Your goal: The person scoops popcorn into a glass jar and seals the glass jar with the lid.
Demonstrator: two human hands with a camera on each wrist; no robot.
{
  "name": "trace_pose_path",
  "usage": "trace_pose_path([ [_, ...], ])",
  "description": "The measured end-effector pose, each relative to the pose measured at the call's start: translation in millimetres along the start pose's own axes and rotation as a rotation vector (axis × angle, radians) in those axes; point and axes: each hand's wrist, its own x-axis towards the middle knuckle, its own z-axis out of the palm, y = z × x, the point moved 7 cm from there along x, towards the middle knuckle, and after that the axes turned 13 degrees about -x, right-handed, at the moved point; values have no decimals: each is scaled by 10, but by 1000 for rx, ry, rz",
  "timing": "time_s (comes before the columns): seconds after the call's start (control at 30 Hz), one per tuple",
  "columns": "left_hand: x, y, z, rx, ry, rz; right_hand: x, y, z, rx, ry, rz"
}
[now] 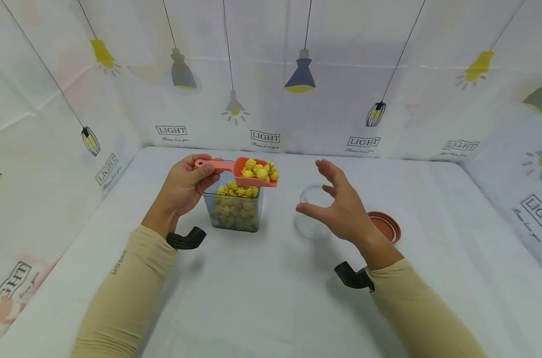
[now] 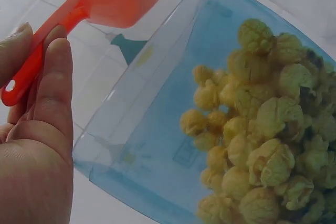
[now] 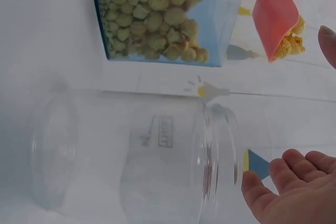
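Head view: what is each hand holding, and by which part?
The left hand pinches the scoop by its handle; the right hand holds nothing.

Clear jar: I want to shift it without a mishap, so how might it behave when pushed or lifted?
The clear jar looks empty, so it is probably light for its size. Its smooth, rounded wall may be slippery to grip. Because it stands upright on a broad base, a low push would likely slide it rather than tip it.
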Motion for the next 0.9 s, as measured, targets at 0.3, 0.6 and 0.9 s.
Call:
trace_pose_path([
  [0.3,17,-66,145,70,-3,-39,-114,275,-158,-37,34,47],
  [0.6,112,-136,322,128,-1,-78,-153,544,-164,-28,-5,125],
  [0.9,201,-193,448,143,-8,-98,-154,697,-28,9,-78,183],
])
